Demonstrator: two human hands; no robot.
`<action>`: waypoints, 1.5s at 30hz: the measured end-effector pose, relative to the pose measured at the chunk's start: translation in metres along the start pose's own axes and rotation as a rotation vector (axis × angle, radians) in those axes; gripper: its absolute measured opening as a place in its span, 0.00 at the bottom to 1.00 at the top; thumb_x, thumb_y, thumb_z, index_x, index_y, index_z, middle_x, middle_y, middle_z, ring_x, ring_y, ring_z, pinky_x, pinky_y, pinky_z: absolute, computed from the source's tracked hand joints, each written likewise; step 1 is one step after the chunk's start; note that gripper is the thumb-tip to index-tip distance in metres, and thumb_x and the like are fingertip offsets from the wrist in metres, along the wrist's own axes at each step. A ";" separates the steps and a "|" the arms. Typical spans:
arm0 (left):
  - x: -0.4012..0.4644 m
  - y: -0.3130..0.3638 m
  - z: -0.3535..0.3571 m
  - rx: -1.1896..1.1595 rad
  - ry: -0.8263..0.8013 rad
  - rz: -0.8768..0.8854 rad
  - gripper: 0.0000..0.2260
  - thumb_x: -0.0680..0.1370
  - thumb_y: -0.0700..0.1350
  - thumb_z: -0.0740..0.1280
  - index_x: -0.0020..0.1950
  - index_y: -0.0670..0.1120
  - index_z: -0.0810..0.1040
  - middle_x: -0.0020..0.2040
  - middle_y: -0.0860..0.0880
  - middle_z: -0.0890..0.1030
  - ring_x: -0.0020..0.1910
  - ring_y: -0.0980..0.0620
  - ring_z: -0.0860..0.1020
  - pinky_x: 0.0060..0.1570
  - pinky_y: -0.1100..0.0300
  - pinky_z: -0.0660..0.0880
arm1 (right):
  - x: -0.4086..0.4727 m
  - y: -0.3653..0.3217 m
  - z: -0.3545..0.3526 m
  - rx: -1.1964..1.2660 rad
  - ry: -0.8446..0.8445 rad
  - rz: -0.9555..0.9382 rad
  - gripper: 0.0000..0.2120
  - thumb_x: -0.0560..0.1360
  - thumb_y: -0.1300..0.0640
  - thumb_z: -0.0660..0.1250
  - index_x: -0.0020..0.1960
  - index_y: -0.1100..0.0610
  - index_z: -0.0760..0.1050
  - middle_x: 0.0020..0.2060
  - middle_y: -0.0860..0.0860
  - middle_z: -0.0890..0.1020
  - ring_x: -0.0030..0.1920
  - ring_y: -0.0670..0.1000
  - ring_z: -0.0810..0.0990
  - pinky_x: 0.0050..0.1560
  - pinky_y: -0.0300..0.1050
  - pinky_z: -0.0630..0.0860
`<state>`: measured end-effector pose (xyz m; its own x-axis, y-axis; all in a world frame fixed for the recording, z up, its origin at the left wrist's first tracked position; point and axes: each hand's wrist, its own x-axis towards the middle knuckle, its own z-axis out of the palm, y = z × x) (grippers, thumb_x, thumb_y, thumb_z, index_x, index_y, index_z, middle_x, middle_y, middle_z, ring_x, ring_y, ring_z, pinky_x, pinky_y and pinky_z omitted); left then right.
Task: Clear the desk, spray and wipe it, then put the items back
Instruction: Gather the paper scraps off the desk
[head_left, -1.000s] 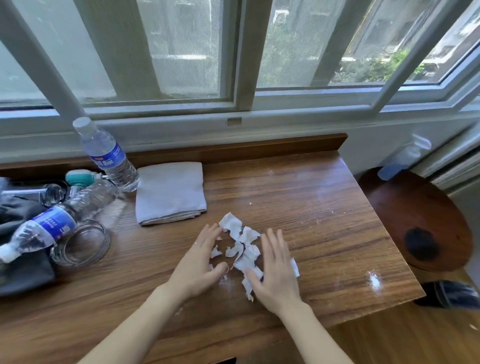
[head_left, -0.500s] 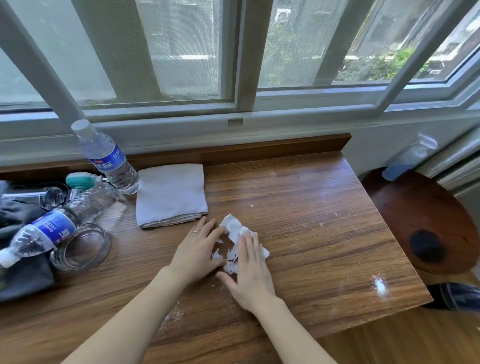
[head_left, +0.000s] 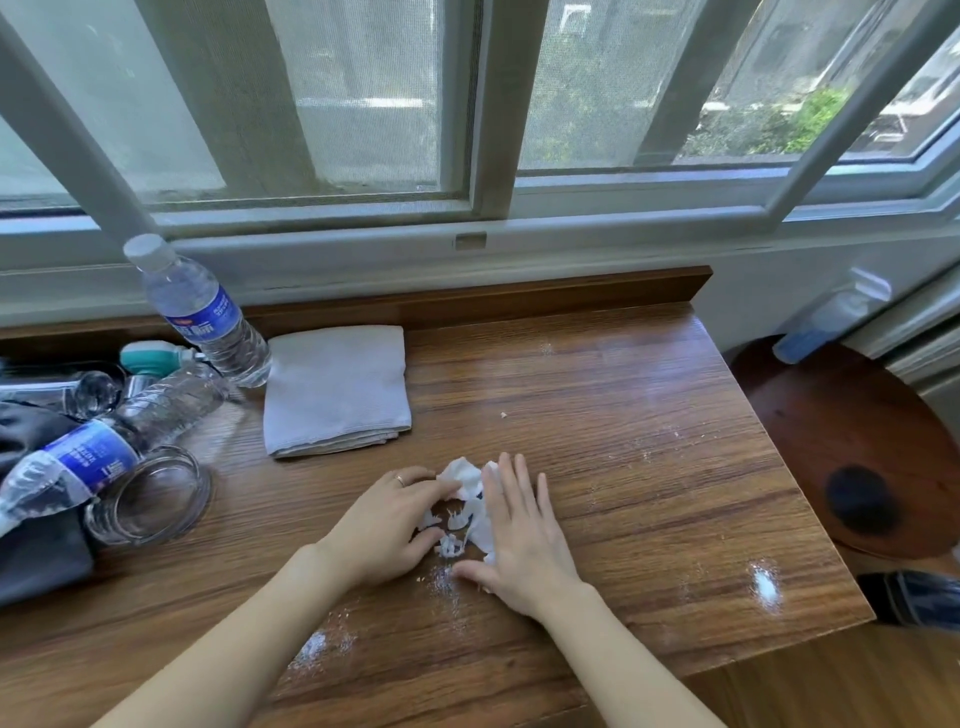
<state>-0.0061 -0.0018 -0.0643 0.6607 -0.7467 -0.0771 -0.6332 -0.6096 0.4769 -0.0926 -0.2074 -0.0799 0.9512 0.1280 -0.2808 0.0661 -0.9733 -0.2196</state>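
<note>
clearing step: left hand (head_left: 387, 525) and right hand (head_left: 519, 535), both flat and gripping nothing, corral torn paper scraps (head_left: 465, 506) on the desk (head_left: 623, 441); next, pinch the heap up

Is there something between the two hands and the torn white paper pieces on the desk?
No. The left hand and the right hand already touch the torn white paper scraps from both sides. The folded grey cloth lies apart, further back.

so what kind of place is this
Probably a room in a home: a wooden desk under a screened window, with water bottles, a folded cloth and a stool beside it.
</note>
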 end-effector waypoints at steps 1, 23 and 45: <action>-0.003 0.001 -0.002 -0.066 0.032 -0.050 0.25 0.76 0.51 0.66 0.73 0.52 0.68 0.67 0.52 0.75 0.68 0.51 0.70 0.67 0.61 0.63 | 0.005 -0.003 -0.001 -0.008 0.000 -0.030 0.56 0.67 0.21 0.45 0.73 0.53 0.18 0.76 0.55 0.25 0.76 0.55 0.23 0.75 0.56 0.25; -0.013 0.016 0.002 -0.510 0.017 -0.285 0.21 0.71 0.38 0.63 0.59 0.58 0.67 0.50 0.61 0.80 0.46 0.62 0.80 0.48 0.62 0.77 | 0.029 -0.025 0.005 0.027 0.498 -0.195 0.11 0.73 0.47 0.72 0.43 0.55 0.79 0.39 0.50 0.77 0.39 0.53 0.76 0.38 0.46 0.77; -0.010 0.011 0.008 -0.323 0.059 -0.224 0.28 0.68 0.56 0.67 0.68 0.58 0.66 0.60 0.65 0.66 0.56 0.70 0.68 0.48 0.78 0.64 | -0.002 0.016 -0.020 0.182 0.544 0.040 0.06 0.77 0.62 0.71 0.44 0.62 0.76 0.40 0.55 0.75 0.37 0.55 0.77 0.24 0.43 0.70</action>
<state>-0.0227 -0.0034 -0.0651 0.7959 -0.5826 -0.1643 -0.3180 -0.6334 0.7055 -0.0872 -0.2273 -0.0646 0.9732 -0.0716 0.2186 0.0196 -0.9209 -0.3892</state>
